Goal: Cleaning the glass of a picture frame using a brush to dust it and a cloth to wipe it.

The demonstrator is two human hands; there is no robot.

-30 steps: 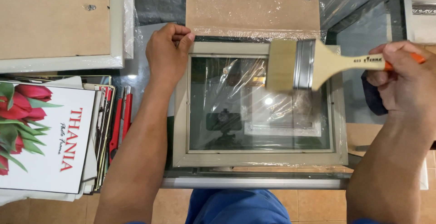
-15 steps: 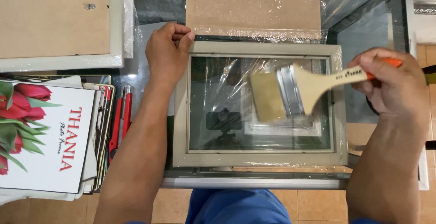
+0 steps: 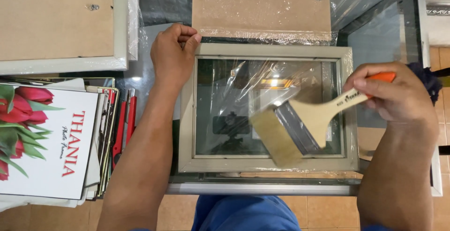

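Note:
A pale grey picture frame (image 3: 187, 118) with a glass pane lies flat in front of me, loosely wrapped in clear plastic film. My left hand (image 3: 172, 55) presses down on its top left corner, fingers curled over the edge. My right hand (image 3: 396, 95) grips the orange-tipped wooden handle of a wide flat paintbrush (image 3: 300, 130). The brush bristles rest on the glass near the frame's lower middle, slightly blurred.
A brown backing board (image 3: 262, 6) lies just beyond the frame. Another frame, back side up (image 3: 61, 22), sits at the top left. A stack of printed sheets with red tulips (image 3: 47, 142) and a red cutter (image 3: 124, 128) lie left of my forearm.
The brush has swept from the frame's upper right corner down and left across the glass to its lower middle. My left hand has stayed on the corner.

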